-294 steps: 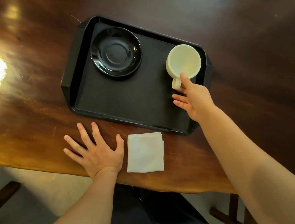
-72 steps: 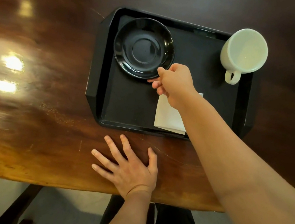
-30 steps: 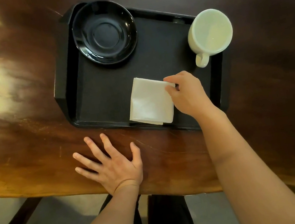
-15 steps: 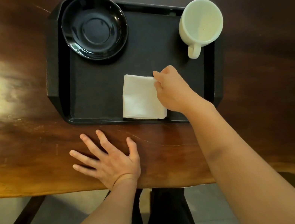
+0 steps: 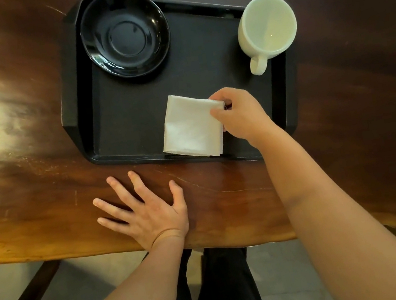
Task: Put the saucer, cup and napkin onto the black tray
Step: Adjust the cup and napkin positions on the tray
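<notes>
Here the right hand (image 5: 242, 113) pinches the right edge of the napkin (image 5: 191, 127), thumb and fingertips pressed together on its upper right corner. The napkin lies flat on the tray (image 5: 134, 124), its near edge reaching onto the tray's near rim just left of and below the grip. Beyond the grip, up and to the right, the cup (image 5: 266, 25) stands upright in the tray's far right corner, its handle pointing back toward the grip; bare tray floor separates them. Farther up and left, the saucer (image 5: 124, 33) sits in the far left corner, well apart from the napkin, with open tray floor between. Below and left of the grip, the left hand (image 5: 144, 212) rests flat on the surface (image 5: 25, 180), fingers spread, near the tray's near rim but not touching it. The right forearm covers the tray's near right corner. The tray's far rim is dark and hard to make out against the surface.
</notes>
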